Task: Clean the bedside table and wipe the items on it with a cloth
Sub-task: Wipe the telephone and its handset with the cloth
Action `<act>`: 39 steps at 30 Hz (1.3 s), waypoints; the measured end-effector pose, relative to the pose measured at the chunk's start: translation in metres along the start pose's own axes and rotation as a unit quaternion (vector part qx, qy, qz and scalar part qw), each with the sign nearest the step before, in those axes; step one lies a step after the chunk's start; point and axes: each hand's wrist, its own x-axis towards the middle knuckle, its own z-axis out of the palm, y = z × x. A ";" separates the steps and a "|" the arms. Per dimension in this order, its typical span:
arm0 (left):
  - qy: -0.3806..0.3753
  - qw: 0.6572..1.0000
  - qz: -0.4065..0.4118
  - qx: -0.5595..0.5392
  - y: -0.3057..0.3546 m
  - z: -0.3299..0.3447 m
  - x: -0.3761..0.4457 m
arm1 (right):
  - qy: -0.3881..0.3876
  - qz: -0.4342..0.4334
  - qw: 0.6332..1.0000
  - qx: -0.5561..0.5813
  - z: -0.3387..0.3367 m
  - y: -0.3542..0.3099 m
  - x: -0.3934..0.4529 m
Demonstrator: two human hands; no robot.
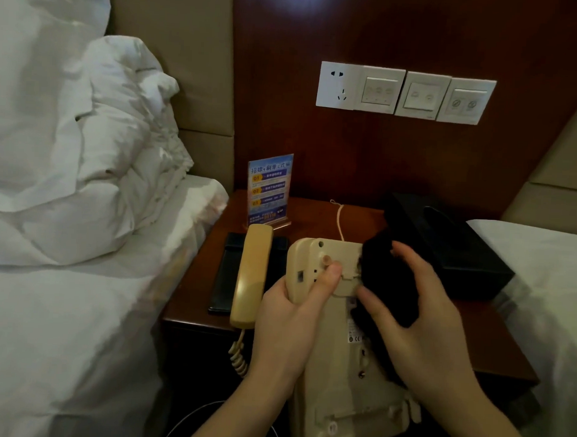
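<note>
From the head view, the left hand grips the cream telephone base by its upper left edge, fingers curled round the side and the thumb lying across the back, so that the base is lifted and turned with its underside towards the camera. The right hand holds a dark cloth bunched under its curled fingers and presses it against the upper right part of that underside. Both forearms reach in from the bottom of the frame. A small printed label sits on the underside of the base; a CE mark can be made out, the rest is too small to read. The handset lies off the base on the worktop, resting partly on a flat black folder, with its coiled cord hanging over the front edge. Behind it stands a blue card in a clear stand with Chinese writing and numbered lines 01, 02, 03. A black tissue box sits at the right rear of the worktop, which is reddish-brown wood. On the dark wood wall panel above is a row of white socket and switch plates. A bed with rumpled white bedding lies to the left, and another white bed to the right.
</note>
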 end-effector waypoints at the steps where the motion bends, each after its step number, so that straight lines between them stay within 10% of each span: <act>1: -0.001 1.000 0.004 0.004 0.000 0.000 0.001 | 0.020 -0.002 1.000 -0.004 -0.001 0.001 0.004; 18: 0.001 0.992 0.094 0.081 -0.003 -0.004 0.007 | -0.040 -0.040 0.987 0.153 0.013 -0.032 0.008; 39: -0.006 0.987 0.070 0.144 -0.017 -0.003 0.004 | 0.048 -0.132 0.987 -0.073 0.018 -0.024 -0.022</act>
